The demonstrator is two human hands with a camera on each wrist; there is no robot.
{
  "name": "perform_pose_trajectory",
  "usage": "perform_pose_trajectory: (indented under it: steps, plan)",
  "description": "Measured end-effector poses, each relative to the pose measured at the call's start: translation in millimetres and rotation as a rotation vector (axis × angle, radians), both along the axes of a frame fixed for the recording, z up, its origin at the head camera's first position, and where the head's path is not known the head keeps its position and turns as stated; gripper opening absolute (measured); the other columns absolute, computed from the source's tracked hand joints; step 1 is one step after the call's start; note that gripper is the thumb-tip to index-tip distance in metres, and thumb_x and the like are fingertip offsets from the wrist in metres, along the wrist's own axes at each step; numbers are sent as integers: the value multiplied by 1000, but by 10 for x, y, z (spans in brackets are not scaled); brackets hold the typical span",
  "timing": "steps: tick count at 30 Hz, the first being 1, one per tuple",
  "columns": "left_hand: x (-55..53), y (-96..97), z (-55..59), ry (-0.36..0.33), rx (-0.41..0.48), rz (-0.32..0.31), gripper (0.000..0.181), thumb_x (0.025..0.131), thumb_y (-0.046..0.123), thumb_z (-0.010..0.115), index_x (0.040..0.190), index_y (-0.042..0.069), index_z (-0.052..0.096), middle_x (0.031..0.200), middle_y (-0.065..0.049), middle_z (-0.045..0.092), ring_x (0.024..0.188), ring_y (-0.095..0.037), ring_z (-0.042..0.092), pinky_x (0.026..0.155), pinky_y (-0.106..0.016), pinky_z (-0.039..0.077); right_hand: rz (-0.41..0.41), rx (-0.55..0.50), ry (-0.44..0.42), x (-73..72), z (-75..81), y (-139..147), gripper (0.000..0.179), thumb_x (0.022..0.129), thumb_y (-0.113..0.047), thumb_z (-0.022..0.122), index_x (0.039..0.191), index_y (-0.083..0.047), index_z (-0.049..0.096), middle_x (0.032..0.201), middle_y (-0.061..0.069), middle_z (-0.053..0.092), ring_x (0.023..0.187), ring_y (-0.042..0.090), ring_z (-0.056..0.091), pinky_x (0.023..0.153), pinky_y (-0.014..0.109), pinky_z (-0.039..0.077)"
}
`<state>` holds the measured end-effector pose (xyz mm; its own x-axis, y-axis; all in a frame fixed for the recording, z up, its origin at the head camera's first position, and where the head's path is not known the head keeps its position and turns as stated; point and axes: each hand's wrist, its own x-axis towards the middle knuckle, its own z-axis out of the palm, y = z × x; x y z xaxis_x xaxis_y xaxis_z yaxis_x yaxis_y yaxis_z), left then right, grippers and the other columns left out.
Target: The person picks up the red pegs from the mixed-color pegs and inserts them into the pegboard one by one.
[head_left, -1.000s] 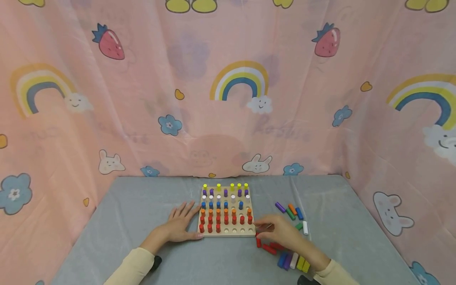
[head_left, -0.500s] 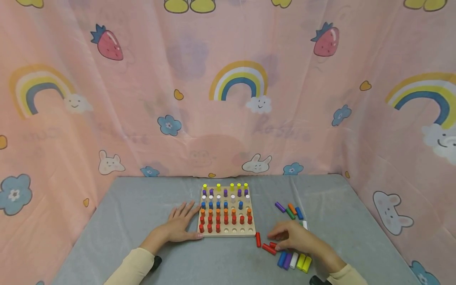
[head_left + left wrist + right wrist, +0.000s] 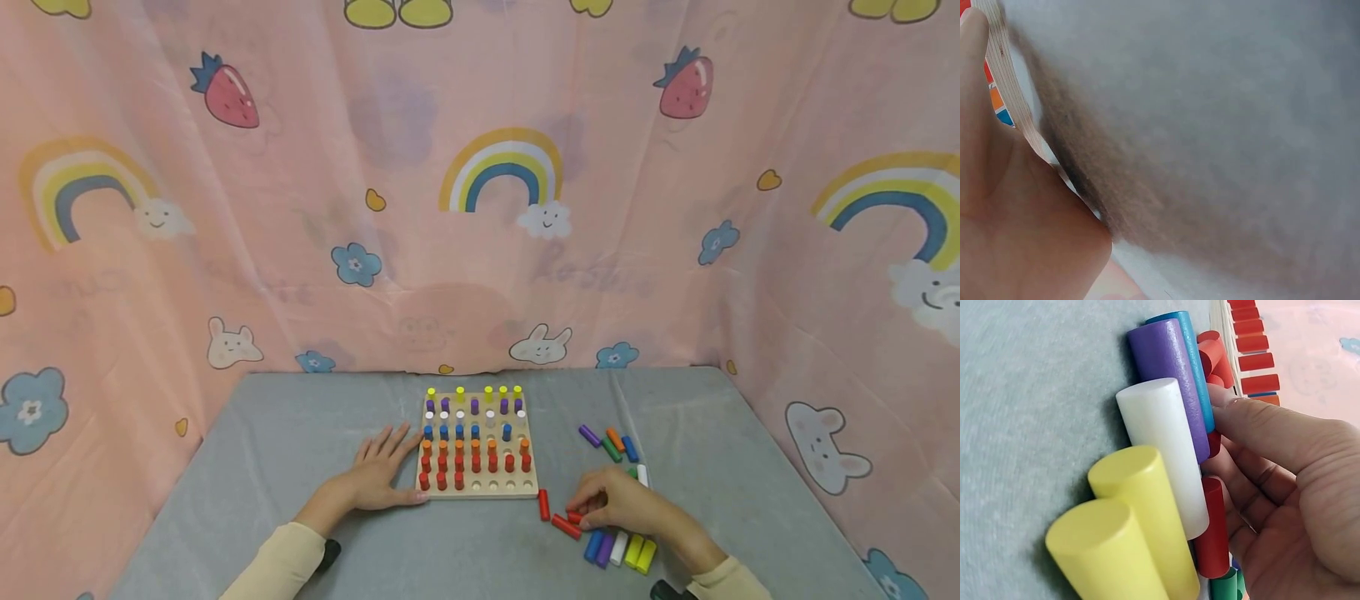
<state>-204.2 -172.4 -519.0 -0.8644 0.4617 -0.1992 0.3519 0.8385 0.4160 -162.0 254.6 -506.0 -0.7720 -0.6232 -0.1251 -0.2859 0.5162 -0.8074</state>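
A wooden pegboard (image 3: 501,494) stands on the grey table with rows of upright coloured pegs; its nearest row has three red pegs at the left and bare holes at the right. My left hand (image 3: 378,477) lies with spread fingers against the board's left side, its thumb at the near corner. In the left wrist view the board's edge (image 3: 1007,69) runs beside that thumb. To the right of the board, my right hand (image 3: 630,504) pinches a red peg (image 3: 574,517) between thumb and fingers, low over the cloth. Two loose red pegs (image 3: 567,526) lie just left of it.
Blue, purple, white and yellow pegs (image 3: 633,552) lie side by side just nearer than my right hand. Farther back are purple (image 3: 590,436), orange, green and blue ones, with a white peg (image 3: 642,475) close behind the hand. A pink patterned curtain (image 3: 480,292) surrounds the table.
My right hand has moved from the board's right edge, right and nearer, to the loose red pegs, and its fingers have closed around one. The left hand stays in place.
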Motion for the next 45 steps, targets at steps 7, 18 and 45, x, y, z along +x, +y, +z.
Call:
perform_pose_trajectory:
  steps: [7, 18, 45]
  plan:
    - [0, 0, 0, -8, 0, -1, 106, 79, 73, 63, 160, 21, 18, 169, -11, 8, 155, -41, 4, 121, -67, 3, -12, 8, -13, 0, 5, -8, 20, 82, -17, 80, 100, -9, 79, 86, 0, 70, 71, 0, 58, 63, 19, 51]
    - [-39, -32, -151, 38, 28, 9, 106, 78, 74, 65, 159, 23, 20, 169, -8, 9, 155, -40, 4, 121, -67, 2, -53, 3, -36, -9, 28, -41, 18, 84, -18, 78, 101, -11, 79, 91, 2, 72, 73, 2, 57, 64, 19, 50]
    - [-20, -37, -111, 35, 47, -6, 108, 77, 79, 61, 159, 24, 18, 169, -10, 10, 155, -41, 4, 120, -68, 2, -60, -30, 182, -129, 175, -585, 21, 86, -22, 77, 105, -13, 78, 91, -5, 73, 79, -1, 60, 73, 19, 54]
